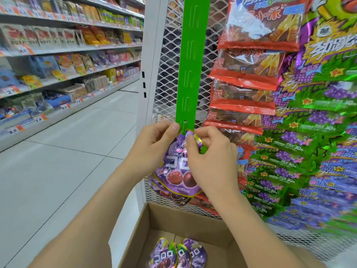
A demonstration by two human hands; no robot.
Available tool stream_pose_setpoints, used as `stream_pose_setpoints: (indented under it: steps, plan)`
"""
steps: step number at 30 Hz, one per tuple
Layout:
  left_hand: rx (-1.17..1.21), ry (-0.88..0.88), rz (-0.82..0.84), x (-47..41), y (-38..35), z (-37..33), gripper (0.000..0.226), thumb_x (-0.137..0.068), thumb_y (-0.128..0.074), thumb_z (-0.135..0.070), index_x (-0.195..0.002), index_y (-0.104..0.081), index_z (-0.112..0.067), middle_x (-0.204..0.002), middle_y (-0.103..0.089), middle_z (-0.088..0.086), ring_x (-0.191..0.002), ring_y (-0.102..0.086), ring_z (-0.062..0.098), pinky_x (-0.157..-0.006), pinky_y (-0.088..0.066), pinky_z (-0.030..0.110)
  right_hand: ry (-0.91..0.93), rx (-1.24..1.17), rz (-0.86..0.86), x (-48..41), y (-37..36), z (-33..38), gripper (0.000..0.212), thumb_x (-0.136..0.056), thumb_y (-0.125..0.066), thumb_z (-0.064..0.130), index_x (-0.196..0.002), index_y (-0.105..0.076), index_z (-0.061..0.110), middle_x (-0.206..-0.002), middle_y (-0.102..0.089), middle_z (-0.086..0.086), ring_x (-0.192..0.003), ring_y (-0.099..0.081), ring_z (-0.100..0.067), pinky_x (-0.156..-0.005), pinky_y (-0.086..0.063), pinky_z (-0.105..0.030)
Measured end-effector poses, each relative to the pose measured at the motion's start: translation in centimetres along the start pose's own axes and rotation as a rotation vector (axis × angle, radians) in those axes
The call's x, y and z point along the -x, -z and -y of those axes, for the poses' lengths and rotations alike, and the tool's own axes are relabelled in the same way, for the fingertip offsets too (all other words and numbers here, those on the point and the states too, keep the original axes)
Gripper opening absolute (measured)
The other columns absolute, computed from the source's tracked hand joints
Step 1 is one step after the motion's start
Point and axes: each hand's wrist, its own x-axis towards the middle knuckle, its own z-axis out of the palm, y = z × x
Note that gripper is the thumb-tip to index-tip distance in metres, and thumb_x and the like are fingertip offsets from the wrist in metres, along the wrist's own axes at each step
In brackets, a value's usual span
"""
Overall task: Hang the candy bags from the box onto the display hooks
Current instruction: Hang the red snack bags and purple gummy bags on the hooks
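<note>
A green hanging strip with slotted hooks runs down the white mesh panel. At its lower end both hands hold a purple grape candy bag. My left hand grips the bag's left side, thumb up at the strip's edge. My right hand pinches the bag's top right at the hook. More purple bags hang below on the strip. An open cardboard box below holds three purple candy bags.
Red snack bags and green-purple bags hang on strips to the right. White mesh panel stands behind the strip. Stocked store shelves line the left; a pale tiled aisle floor runs between.
</note>
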Motion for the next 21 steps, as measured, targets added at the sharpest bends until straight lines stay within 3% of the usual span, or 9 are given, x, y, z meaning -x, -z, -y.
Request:
stream_pose_setpoints:
  steps: [2, 4, 6, 7, 10, 13, 15, 18, 21]
  plan:
    - [-0.231, -0.068, 0.008, 0.5, 0.3, 1.1, 0.023, -0.109, -0.057, -0.033, -0.095, -0.068, -0.018, -0.078, -0.065, -0.002, -0.073, -0.057, 0.013, -0.071, -0.049, 0.04, 0.095, 0.129, 0.013, 0.3, 0.8, -0.6, 0.015, -0.099, -0.068, 0.038, -0.108, -0.069, 0.026, -0.089, -0.076, 0.007, -0.085, -0.071, -0.023, -0.08, -0.054, -0.043]
    - [-0.423, -0.093, 0.01, 1.3, 0.5, 1.8, 0.008, -0.104, -0.066, -0.025, -0.112, -0.066, -0.026, -0.083, -0.068, -0.015, -0.076, -0.061, 0.0, -0.073, -0.049, 0.024, 0.221, 0.214, -0.023, 0.7, 1.8, -1.1, 0.018, -0.097, -0.07, 0.025, -0.114, -0.07, 0.02, -0.1, -0.073, 0.001, -0.092, -0.069, -0.024, -0.083, -0.055, -0.045]
    - [-0.581, -0.102, -0.025, 2.0, 0.4, 2.9, 0.045, -0.097, -0.072, -0.023, -0.137, -0.053, -0.028, -0.104, -0.069, -0.017, -0.09, -0.064, 0.001, -0.079, -0.045, 0.027, 0.32, 0.178, 0.0, 1.4, 2.6, -1.6, 0.017, -0.093, -0.071, 0.014, -0.11, -0.071, 0.017, -0.096, -0.069, 0.003, -0.089, -0.065, -0.018, -0.083, -0.053, -0.037]
    - [-0.671, -0.091, -0.066, 2.2, 0.3, 3.4, 0.06, -0.093, -0.073, -0.025, -0.146, -0.045, -0.027, -0.122, -0.066, -0.009, -0.106, -0.063, 0.013, -0.087, -0.046, 0.034, 0.337, 0.135, 0.065, 1.9, 2.8, -1.9, 0.015, -0.092, -0.071, 0.013, -0.106, -0.072, 0.019, -0.09, -0.067, 0.008, -0.082, -0.063, -0.012, -0.08, -0.051, -0.03]
    - [-0.962, -0.049, -0.22, 3.2, -0.6, 4.3, 0.089, -0.079, -0.074, -0.02, -0.158, -0.033, -0.02, -0.154, -0.038, 0.012, -0.136, -0.038, 0.038, -0.106, -0.038, 0.054, 0.197, 0.115, 0.467, 4.0, 2.1, -3.6, 0.008, -0.093, -0.066, 0.025, -0.097, -0.072, 0.029, -0.072, -0.064, 0.017, -0.068, -0.059, -0.003, -0.07, -0.052, -0.025]
    - [-1.043, -0.268, -0.215, 4.8, -2.2, 4.3, 0.065, -0.074, -0.068, -0.009, -0.137, -0.054, -0.014, -0.14, -0.047, 0.016, -0.121, -0.046, 0.04, -0.095, -0.043, 0.053, 0.082, 0.34, 0.881, 6.4, -0.1, -7.4, 0.017, -0.089, -0.057, 0.042, -0.094, -0.07, 0.032, -0.08, -0.069, 0.01, -0.078, -0.066, -0.014, -0.077, -0.058, -0.035]
    - [-0.931, -0.385, 0.084, 5.9, -3.0, 5.3, 0.038, -0.083, -0.065, -0.01, -0.121, -0.061, -0.015, -0.123, -0.054, 0.01, -0.103, -0.054, 0.034, -0.084, -0.046, 0.048, 0.03, 0.444, 1.123, 8.0, -1.6, -10.3, 0.014, -0.091, -0.06, 0.039, -0.088, -0.069, 0.028, -0.086, -0.068, 0.004, -0.082, -0.064, -0.021, -0.077, -0.054, -0.032]
    - [-0.866, -0.209, 0.664, 7.8, -3.7, 8.4, 0.006, -0.095, -0.059, -0.019, -0.1, -0.062, -0.022, -0.094, -0.063, -0.002, -0.083, -0.061, 0.025, -0.072, -0.05, 0.04, -0.122, 0.465, 1.337, 10.8, -4.1, -14.5, 0.013, -0.094, -0.064, 0.029, -0.092, -0.073, 0.019, -0.094, -0.071, -0.004, -0.084, -0.058, -0.019, -0.079, -0.048, -0.028]
    - [-1.027, -0.043, 1.0, 9.5, -4.0, 11.8, 0.019, -0.097, -0.053, -0.022, -0.078, -0.059, -0.019, -0.07, -0.06, -0.003, -0.07, -0.059, 0.027, -0.07, -0.053, 0.038, -0.401, 0.425, 1.322, 14.4, -6.6, -19.1, 0.021, -0.093, -0.06, 0.021, -0.083, -0.07, 0.006, -0.085, -0.071, -0.013, -0.083, -0.067, -0.03, -0.074, -0.053, -0.036]
